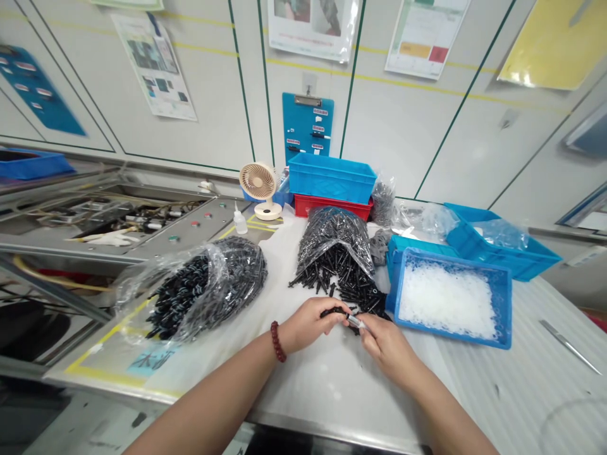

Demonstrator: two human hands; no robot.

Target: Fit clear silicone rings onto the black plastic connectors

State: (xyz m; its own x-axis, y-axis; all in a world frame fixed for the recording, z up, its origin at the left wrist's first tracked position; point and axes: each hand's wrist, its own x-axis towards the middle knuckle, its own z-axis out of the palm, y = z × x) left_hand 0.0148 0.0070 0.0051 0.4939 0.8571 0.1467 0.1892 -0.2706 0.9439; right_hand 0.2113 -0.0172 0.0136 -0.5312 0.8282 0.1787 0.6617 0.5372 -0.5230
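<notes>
My left hand (313,323), with a beaded bracelet on its wrist, is closed around a slim black plastic part (334,311). My right hand (385,344) pinches the other end, where a small whitish, translucent piece (355,321) shows between the two hands. Just beyond the hands, a clear plastic bag (334,224) spills a heap of black rod-like parts (351,281) onto the table. To the right of my right hand stands a blue bin (503,316) full of small white translucent pieces (446,300).
Another clear bag of black parts (227,278) lies on the left. Behind are a small fan (258,183), a squeeze bottle (239,221), a blue crate (332,178) on a red one (308,207), and more blue bins (535,256). Tweezers (569,346) rest at far right.
</notes>
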